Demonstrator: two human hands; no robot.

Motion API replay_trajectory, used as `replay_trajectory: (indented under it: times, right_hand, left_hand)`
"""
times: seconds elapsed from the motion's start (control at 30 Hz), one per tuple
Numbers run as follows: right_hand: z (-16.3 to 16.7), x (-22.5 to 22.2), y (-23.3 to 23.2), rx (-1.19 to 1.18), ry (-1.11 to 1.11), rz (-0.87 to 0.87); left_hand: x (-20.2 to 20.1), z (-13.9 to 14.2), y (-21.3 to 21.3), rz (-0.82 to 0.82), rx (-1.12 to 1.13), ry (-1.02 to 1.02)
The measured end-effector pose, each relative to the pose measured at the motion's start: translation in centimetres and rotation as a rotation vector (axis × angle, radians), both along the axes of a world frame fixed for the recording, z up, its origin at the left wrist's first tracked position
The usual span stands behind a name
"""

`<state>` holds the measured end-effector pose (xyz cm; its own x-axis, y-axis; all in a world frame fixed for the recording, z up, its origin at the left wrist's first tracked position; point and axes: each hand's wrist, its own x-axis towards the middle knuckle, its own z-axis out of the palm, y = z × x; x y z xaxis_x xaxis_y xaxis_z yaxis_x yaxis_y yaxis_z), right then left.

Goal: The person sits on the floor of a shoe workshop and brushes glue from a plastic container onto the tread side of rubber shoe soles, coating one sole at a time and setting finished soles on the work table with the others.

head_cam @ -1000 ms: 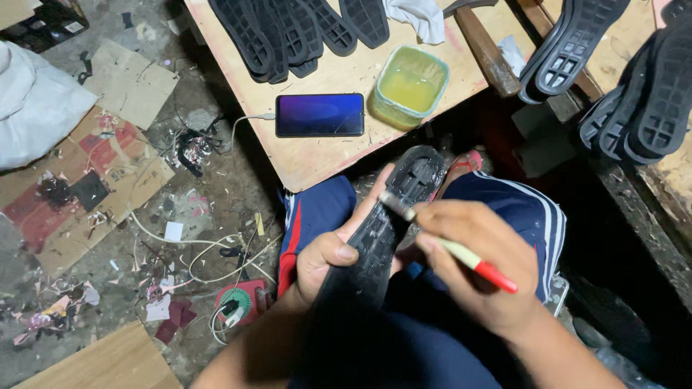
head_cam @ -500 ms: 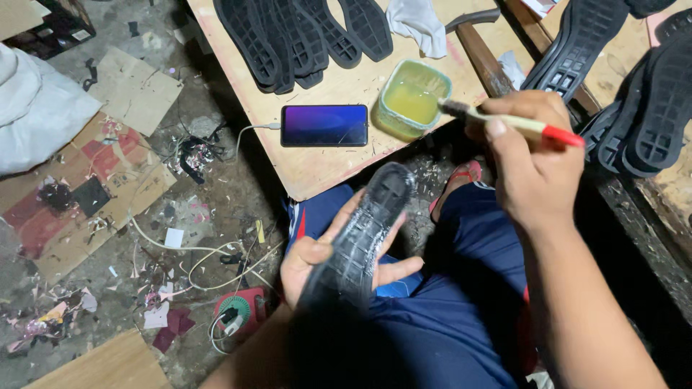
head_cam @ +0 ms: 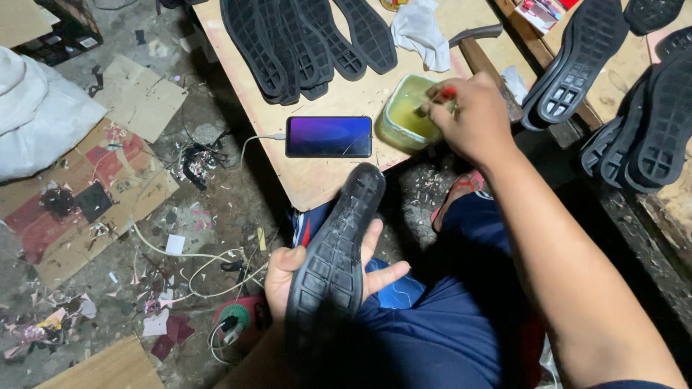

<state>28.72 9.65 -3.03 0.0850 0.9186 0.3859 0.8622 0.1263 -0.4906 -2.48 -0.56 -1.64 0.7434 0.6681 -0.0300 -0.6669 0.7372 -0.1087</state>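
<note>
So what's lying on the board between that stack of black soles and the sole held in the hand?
In the head view, a smartphone lies flat between the stacked soles and the held sole.

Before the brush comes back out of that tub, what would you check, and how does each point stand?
1. Brush tip in the glue: ok. The right hand holds the red-handled brush down in the green tub of yellowish liquid.
2. Sole held steady: ok. The left hand cradles the black sole from beneath, tread up.
3. Tub safely on the board: cannot tell. It sits near the edge of the wooden board.
4. Phone out of drip range: not ok. The phone lies right beside the tub, cable plugged in.
5. Amount of glue on the bristles: cannot tell; they are hidden.
</note>
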Motion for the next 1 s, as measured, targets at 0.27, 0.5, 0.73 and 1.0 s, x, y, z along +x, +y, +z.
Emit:
replay_trajectory:
  times: [0.27, 0.5, 0.73, 1.0]
  right_hand:
    - [1.9, -0.1, -5.6, 0.011, 0.481, -0.049]
    - [3.6, -1.6, -11.3, -0.085, 1.387, -0.069]
    - [4.9, -6.5, -18.7, -0.130, 1.344, 0.178]
    - [6.6, -7.7, -19.4, -0.017, 0.898, 0.186]
  left_hand:
    - [-0.2, -0.3, 1.2, -0.038, 0.024, -0.005]
    - [1.0, -0.7, 1.9, -0.099, 0.107, 0.010]
    - [2.5, 0.1, 1.3, -0.109, 0.142, 0.021]
    - [3.2, 2.0, 0.5, -0.109, 0.199, -0.041]
